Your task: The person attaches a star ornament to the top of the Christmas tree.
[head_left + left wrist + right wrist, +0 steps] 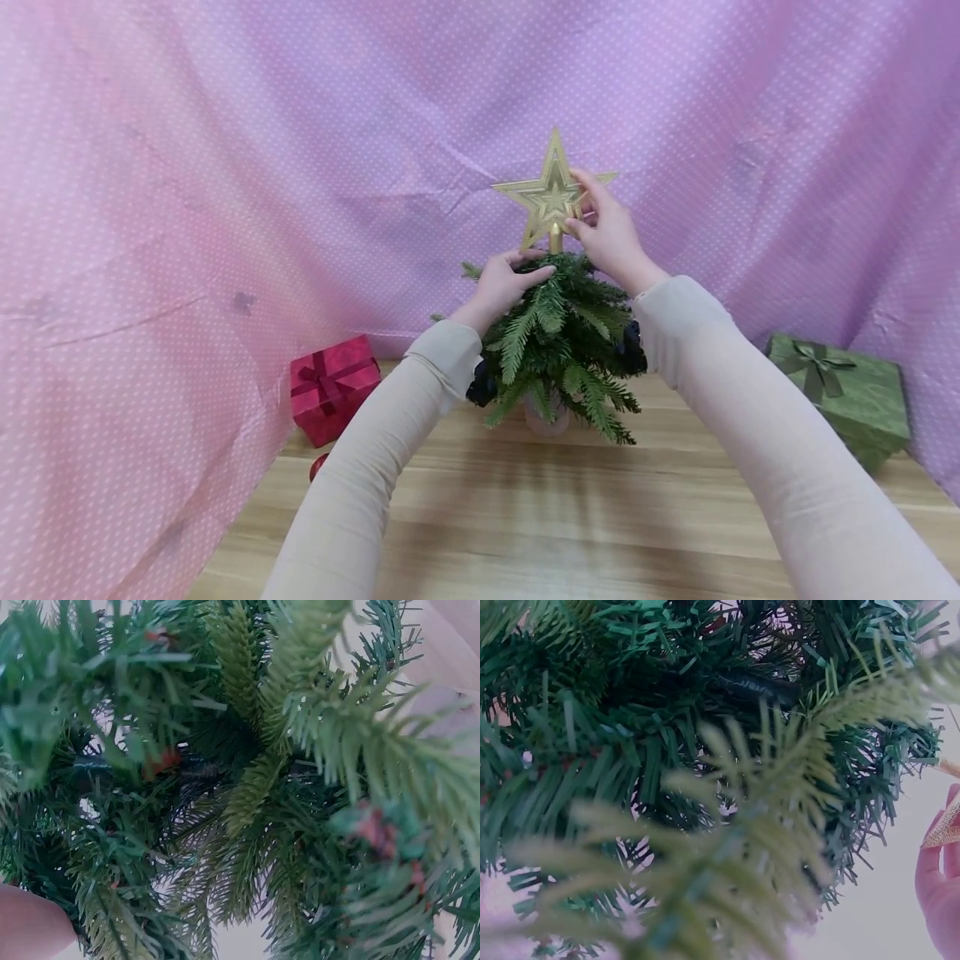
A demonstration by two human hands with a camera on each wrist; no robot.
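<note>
A gold star tree topper [553, 193] stands upright over the tip of a small green Christmas tree [555, 325]. My right hand [611, 237] pinches the star's right side between thumb and fingers. The star's gold tube [555, 240] comes down right at the treetop. Just below it, my left hand [504, 287] grips the top branches from the left, thumb in front and fingers behind. Needles fill the left wrist view, where a fingertip [30, 926] shows at the lower left. A gold edge of the star [946, 825] appears by the right hand's fingers at the right of the right wrist view.
A red gift box [335, 387] with a dark ribbon stands at the left, a shiny red ball [318, 467] near it, partly behind the left sleeve. At the right sits a green gift box [847, 396] with a bow. Pink dotted cloth [337, 167] hangs behind the wooden table [540, 517].
</note>
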